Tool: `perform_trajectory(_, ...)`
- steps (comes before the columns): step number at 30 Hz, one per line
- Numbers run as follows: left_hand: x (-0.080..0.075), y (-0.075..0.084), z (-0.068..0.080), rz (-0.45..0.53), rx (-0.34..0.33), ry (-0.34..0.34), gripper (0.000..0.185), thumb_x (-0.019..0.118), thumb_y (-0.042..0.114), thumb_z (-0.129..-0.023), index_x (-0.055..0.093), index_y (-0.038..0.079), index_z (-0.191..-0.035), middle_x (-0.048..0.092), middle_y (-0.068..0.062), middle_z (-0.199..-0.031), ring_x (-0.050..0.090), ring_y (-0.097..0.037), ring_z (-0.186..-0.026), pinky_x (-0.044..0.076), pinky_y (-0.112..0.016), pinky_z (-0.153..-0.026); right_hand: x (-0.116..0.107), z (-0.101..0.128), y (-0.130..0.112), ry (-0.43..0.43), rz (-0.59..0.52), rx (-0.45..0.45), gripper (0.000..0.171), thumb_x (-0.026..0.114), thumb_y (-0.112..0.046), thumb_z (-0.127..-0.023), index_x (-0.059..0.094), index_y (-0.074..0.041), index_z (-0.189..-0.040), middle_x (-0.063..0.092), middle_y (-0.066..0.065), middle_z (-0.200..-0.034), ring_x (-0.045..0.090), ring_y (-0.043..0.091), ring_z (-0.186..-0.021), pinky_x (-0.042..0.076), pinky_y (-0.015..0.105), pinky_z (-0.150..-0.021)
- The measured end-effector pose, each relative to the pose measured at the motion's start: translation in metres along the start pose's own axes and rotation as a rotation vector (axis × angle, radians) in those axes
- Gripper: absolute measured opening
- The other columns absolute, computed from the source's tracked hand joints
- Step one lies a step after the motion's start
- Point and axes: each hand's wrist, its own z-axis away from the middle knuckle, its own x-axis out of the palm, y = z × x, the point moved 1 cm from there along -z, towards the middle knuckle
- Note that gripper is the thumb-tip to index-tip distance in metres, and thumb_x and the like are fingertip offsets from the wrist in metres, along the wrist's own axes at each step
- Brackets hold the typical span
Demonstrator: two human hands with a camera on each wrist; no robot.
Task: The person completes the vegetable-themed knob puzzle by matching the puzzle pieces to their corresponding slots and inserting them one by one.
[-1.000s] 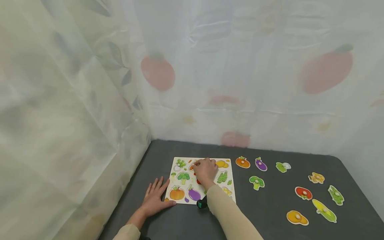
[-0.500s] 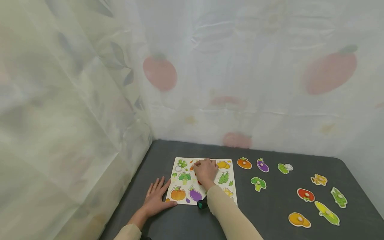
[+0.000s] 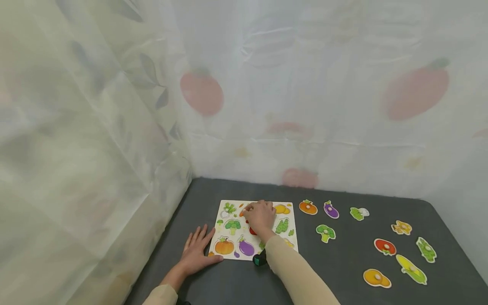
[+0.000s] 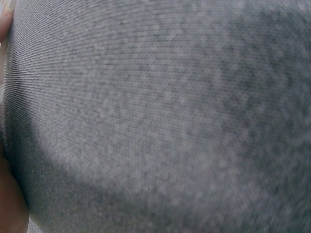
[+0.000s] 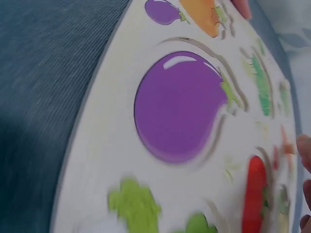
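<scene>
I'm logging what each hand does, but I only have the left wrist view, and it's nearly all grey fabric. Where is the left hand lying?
Observer: The left hand lies with its fingers spread at the left edge of the vegetable puzzle board.

Operator: And the right hand?

Observer: The right hand is over the middle of the board's far half; I can't tell whether it pinches a piece.

Operator: Anything to the right of the board?

Observer: Nine loose pieces on the dark grey table, among them an eggplant, a broccoli and a corn.
</scene>
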Motion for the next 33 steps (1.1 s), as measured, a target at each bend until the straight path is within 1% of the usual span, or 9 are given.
perform_trajectory(3,0.0,-0.002,-0.001,-0.001,0.02,0.008,0.112,0.073,0.076,-0.075,0.031,0.02,-0.163,0.016,-0.015,-0.17,0.004,-0.039,-0.156,-0.005,-0.059,-0.121,-0.013,-0.001,0.008,0.01,-0.074,-0.036,0.016,0.077,-0.04,-0.091,0.082,-0.026,-0.099,0.064,0.003,-0.108,0.047,0.035,-0.113,0.036,0.056,-0.099)
perform_trajectory(5,0.003,-0.005,-0.002,0.008,0.032,0.019,0.112,0.073,0.076,-0.075,0.032,0.021,-0.163,0.017,-0.015,-0.169,0.004,-0.039,-0.156,-0.005,-0.059,-0.121,-0.028,-0.001,0.017,0.014,-0.121,-0.061,0.022,0.076,-0.039,-0.092,0.082,-0.024,-0.106,0.065,0.002,-0.108,0.047,0.035,-0.116,0.035,0.056,-0.1)
perform_trajectory(13,0.006,-0.008,-0.004,-0.003,0.031,0.015,0.113,0.073,0.077,-0.075,0.031,0.019,-0.163,0.017,-0.015,-0.169,0.004,-0.04,-0.155,-0.005,-0.059,-0.121,-0.105,0.007,0.059,0.054,-0.235,-0.127,0.02,0.074,-0.035,-0.095,0.081,-0.02,-0.106,0.069,0.0,-0.103,0.05,0.034,-0.118,0.037,0.055,-0.102)
perform_trajectory(18,0.002,-0.004,0.0,0.019,0.048,0.024,0.111,0.075,0.073,-0.076,0.034,0.016,-0.162,0.02,-0.02,-0.168,0.006,-0.044,-0.154,-0.003,-0.063,-0.12,-0.14,0.02,0.086,0.085,-0.244,-0.111,0.022,0.075,-0.033,-0.095,0.081,-0.018,-0.109,0.069,0.003,-0.106,0.048,0.034,-0.119,0.038,0.054,-0.1)
perform_trajectory(21,-0.003,-0.002,0.0,0.03,0.058,0.022,0.109,0.077,0.068,-0.076,0.036,0.012,-0.161,0.021,-0.025,-0.166,0.006,-0.047,-0.153,-0.003,-0.065,-0.119,-0.158,0.03,0.101,0.1,-0.255,-0.085,0.023,0.075,-0.031,-0.095,0.081,-0.014,-0.11,0.07,0.006,-0.109,0.05,0.034,-0.118,0.036,0.056,-0.104)
perform_trajectory(25,-0.004,-0.003,0.0,0.026,0.035,0.001,0.112,0.075,0.071,-0.076,0.033,0.013,-0.162,0.019,-0.024,-0.167,0.004,-0.046,-0.154,-0.005,-0.064,-0.119,-0.18,0.047,0.124,0.087,-0.254,-0.057,0.024,0.074,-0.03,-0.096,0.08,-0.011,-0.11,0.07,0.007,-0.107,0.049,0.035,-0.12,0.033,0.059,-0.106)
perform_trajectory(28,-0.002,-0.005,-0.001,0.014,0.023,-0.011,0.114,0.073,0.075,-0.076,0.031,0.016,-0.163,0.017,-0.02,-0.168,0.003,-0.043,-0.155,-0.006,-0.062,-0.12,-0.193,0.061,0.145,0.098,-0.226,-0.066,0.023,0.074,-0.028,-0.097,0.08,-0.009,-0.109,0.071,0.006,-0.102,0.054,0.034,-0.115,0.04,0.056,-0.099)
perform_trajectory(30,0.0,-0.006,-0.002,0.012,0.029,-0.01,0.114,0.073,0.075,-0.076,0.03,0.016,-0.163,0.017,-0.02,-0.168,0.004,-0.043,-0.155,-0.005,-0.062,-0.12,-0.203,0.069,0.16,0.125,-0.203,-0.084,0.022,0.074,-0.025,-0.097,0.08,-0.008,-0.109,0.073,0.005,-0.1,0.061,0.031,-0.105,0.046,0.049,-0.09)
perform_trajectory(33,0.001,-0.007,-0.003,0.027,0.065,0.015,0.11,0.075,0.071,-0.077,0.033,0.015,-0.162,0.019,-0.024,-0.167,0.006,-0.047,-0.153,-0.004,-0.064,-0.119,-0.219,0.082,0.181,0.159,-0.188,-0.098,0.022,0.072,-0.021,-0.098,0.079,-0.004,-0.111,0.074,0.007,-0.1,0.064,0.028,-0.096,0.049,0.039,-0.075)
